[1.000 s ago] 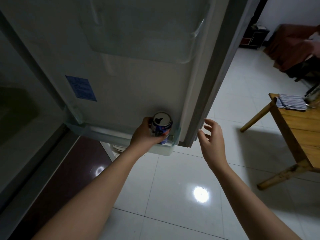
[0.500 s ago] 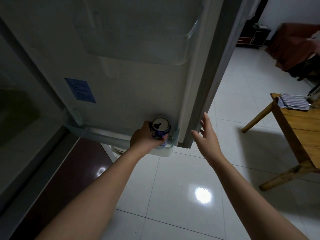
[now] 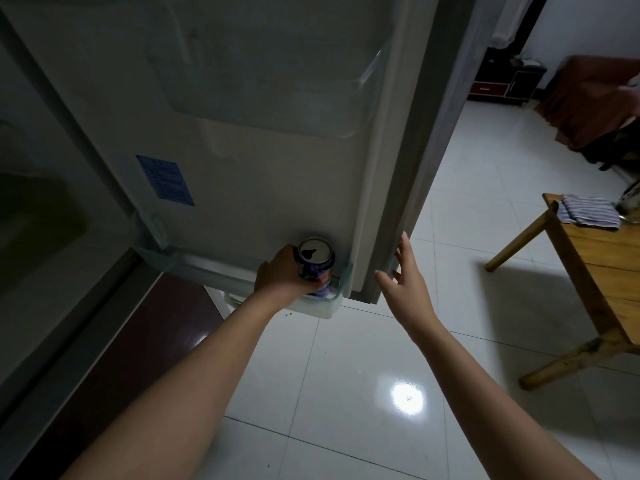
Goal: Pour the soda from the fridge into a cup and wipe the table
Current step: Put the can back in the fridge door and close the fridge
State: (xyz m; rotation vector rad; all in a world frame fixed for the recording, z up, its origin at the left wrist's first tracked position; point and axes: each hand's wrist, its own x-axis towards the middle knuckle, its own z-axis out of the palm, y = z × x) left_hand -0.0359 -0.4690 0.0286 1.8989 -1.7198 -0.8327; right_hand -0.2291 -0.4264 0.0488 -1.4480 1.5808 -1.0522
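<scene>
The fridge door [image 3: 277, 168] stands open; the wooden desk [image 3: 602, 268] with a striped cloth [image 3: 588, 214] waits well apart. In the door's bottom shelf [image 3: 214, 268] sits the soda can [image 3: 317, 263], left hand [image 3: 287, 271] wrapped around it. Right hand [image 3: 405, 285] is spread, empty, at the door edge. Lifting out, pouring and wiping all seem left; no cup visible

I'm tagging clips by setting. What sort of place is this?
Probably a home living or dining area: an open fridge door, a white tiled floor, and a wooden table with a striped cloth.
</scene>
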